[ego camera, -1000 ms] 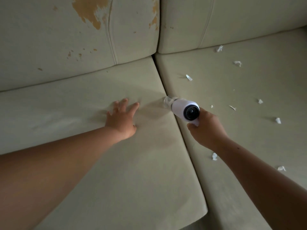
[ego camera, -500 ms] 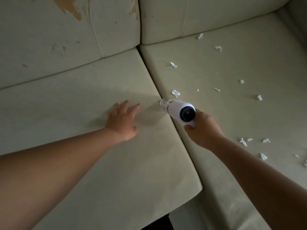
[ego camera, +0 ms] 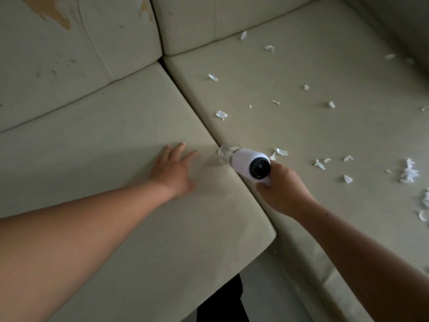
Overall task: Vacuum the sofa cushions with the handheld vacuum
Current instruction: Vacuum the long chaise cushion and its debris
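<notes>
My right hand [ego camera: 282, 190] grips the handle of a white handheld vacuum [ego camera: 246, 162] with a black round rear vent. Its clear nozzle points left and touches the seam between the two beige seat cushions. My left hand [ego camera: 173, 169] rests flat, fingers spread, on the left seat cushion [ego camera: 111, 126], a short way left of the nozzle. The right seat cushion [ego camera: 313, 122] carries several white paper scraps [ego camera: 221, 114]; one scrap lies just behind the vacuum body.
Two back cushions [ego camera: 76, 40] stand behind the seats; the left one has worn brown patches. A bigger cluster of white scraps [ego camera: 409, 171] lies at the far right. The sofa's front edge and a dark gap [ego camera: 222, 298] below it show at the bottom.
The vacuum and my right hand have slid nearer along the seam toward the sofa's front. The view has swung right, showing more scraps. My left hand stays flat on the cushion.
</notes>
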